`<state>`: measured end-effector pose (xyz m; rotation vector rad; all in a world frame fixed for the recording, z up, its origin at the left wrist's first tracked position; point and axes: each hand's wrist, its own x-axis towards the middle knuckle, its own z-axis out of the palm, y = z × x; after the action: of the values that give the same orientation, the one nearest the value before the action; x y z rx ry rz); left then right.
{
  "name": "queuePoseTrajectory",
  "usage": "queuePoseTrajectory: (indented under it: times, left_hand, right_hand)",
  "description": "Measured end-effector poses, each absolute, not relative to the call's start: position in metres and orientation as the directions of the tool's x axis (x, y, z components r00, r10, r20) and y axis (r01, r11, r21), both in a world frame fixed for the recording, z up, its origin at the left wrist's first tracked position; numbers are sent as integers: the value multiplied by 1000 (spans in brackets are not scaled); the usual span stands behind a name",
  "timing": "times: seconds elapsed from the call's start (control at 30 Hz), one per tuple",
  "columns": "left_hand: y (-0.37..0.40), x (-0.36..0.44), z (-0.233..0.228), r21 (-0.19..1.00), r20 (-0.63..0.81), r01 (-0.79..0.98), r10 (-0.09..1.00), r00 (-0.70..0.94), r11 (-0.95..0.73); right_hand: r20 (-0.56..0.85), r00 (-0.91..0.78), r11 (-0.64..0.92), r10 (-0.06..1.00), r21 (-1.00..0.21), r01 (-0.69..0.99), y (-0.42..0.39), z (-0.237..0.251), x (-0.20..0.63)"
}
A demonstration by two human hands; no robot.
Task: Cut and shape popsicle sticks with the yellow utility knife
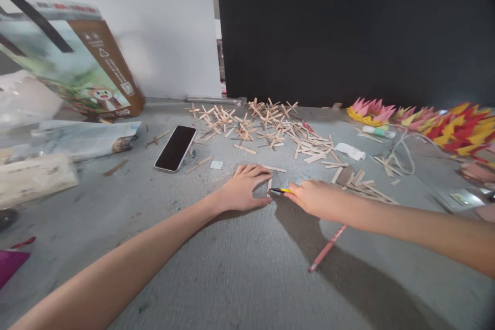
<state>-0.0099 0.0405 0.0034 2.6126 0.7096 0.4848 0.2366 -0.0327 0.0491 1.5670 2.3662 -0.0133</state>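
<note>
Fingers [253,171] of the left hand [243,189] curl down on the grey floor [240,278], pinching a small wooden stick [269,185] upright. Just right of it, the right hand [314,197] grips a yellow cutter [283,191], tip touching that stick. Behind lie a phone [175,148] and scattered sticks [270,126]; a pink pencil [327,248] lies nearer.

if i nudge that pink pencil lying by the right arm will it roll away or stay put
The pink pencil is long, thin and apparently round, lying free on the flat grey table, so a sideways nudge would probably roll it. Pushed along its length it would more likely slide. It looks stiff and light, easy to lift with the right hand.
</note>
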Motion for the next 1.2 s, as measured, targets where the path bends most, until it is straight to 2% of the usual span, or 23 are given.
queuePoseTrajectory:
  times: [0.1, 0.27, 0.4, 0.57, 0.67, 0.77, 0.9, 1.03, 1.2]
  left_hand:
    - [41, -10, 2, 452, 232, 400, 538, 811, -798]
    - [40, -10, 4, 480, 211, 413, 558, 802, -774]
    - [40, -10, 6, 503, 183, 423, 571, 800, -754]
    - [36, -12, 7, 605, 209, 387, 608, 766, -696]
    - [30, -15, 7, 719, 184, 356, 657, 731, -598]
    - [26, -16, 6, 813, 118, 317, 670, 733, -489]
    - [28, -15, 5, 852, 101, 307, 710, 697, -423]
    - [33, -13, 3, 864, 106, 299, 726, 679, -406]
    - [34, -12, 3, 870, 96, 292, 718, 690, -397]
  right_hand:
    - [-244, -350, 386, 904, 121, 914, -35, 44, 242]
    - [-237, -377, 380, 895, -33, 924, -34, 35, 255]
    - [-204, -399, 385, 894, -107, 917, -33, 33, 262]
    - [-59, -365, 338, 929, -269, 902, -32, 42, 265]
    - [90, -447, 447, 890, -366, 816, -29, 37, 265]
    - [265, -533, 595, 804, -371, 713, -21, 22, 264]
    - [421, -547, 686, 723, -347, 640, -7, 1, 261]
    - [480, -509, 692, 714, -375, 616, 2, -11, 260]
    - [473, -496, 681, 728, -416, 602, 3, -16, 261]
